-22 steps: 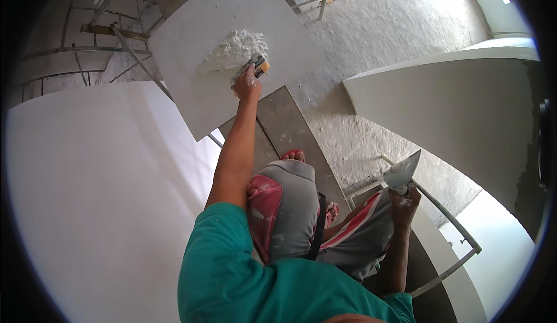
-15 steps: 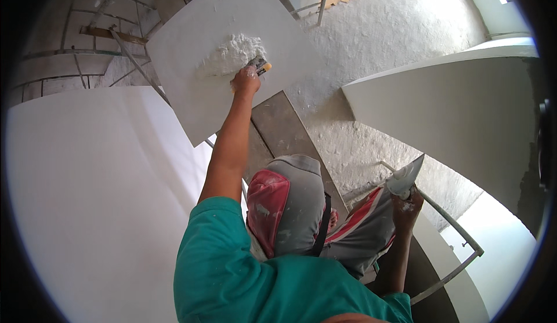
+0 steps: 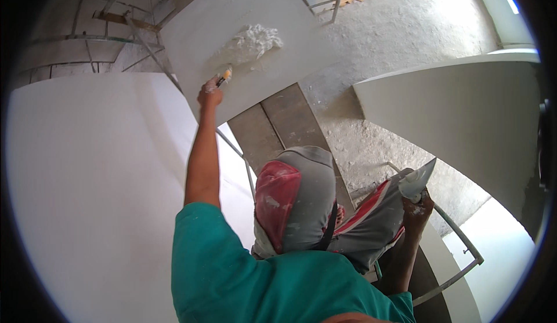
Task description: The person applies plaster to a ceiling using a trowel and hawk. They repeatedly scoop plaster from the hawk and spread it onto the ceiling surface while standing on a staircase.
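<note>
My left hand reaches far forward, closed round the handle of a putty knife with a yellow end. The knife is at the surface of a large pale board, at the near-left side of a heap of white plaster. Part of its blade cannot be made out. Back at the right, by my knee, my right hand grips a wide-bladed trowel smeared with white. Its blade points up and away from me, and the fingers partly hide the handle.
Brown planks run beneath the board and my legs. A bent metal tube rail stands at the right. White wall fills the left side, a grey curved wall panel the right. Rough plaster-spattered floor lies below.
My left hand has drawn the putty knife left, off the plaster heap, whose right part now shows uncovered. The right hand keeps its hold on the trowel. The whole view has shifted slightly.
</note>
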The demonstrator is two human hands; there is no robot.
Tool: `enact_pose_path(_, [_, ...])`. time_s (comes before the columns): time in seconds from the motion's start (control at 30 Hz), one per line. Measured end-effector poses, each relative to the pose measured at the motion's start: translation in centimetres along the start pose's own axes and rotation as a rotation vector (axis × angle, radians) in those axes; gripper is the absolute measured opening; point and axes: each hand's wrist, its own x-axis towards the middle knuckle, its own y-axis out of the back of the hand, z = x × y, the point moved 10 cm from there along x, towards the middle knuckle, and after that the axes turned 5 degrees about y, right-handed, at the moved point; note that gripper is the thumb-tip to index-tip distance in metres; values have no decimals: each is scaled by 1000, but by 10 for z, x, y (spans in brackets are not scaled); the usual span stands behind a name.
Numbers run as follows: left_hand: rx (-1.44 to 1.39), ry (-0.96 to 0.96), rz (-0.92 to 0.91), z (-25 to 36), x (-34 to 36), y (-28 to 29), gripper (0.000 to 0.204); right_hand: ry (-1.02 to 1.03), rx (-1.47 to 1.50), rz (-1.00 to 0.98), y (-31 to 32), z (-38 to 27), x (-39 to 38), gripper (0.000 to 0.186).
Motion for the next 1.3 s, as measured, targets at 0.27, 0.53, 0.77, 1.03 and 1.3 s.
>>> enact_pose_path(0.27, [60,-212,265,44,-97,-92,50,-7,-7,-50,-12,-6,-2,28])
enact_pose_path(0.53, [-87,257,-50,-75,-47,-8,40,-67,-17,-53,-12,-6,-5,34])
enact_pose_path(0.77, [-52,180,-189,-4,-74,-45,36,174,-206,-53,-25,-8,-2,29])
enact_pose_path(1.03, [-14,210,-142,-28,20,-39,38,74,-1,-32,-25,-19,-4,32])
enact_pose_path(1.3, [-35,-6,-259,7,-6,-21,37,90,-142,-50,-22,-6,-8,31])
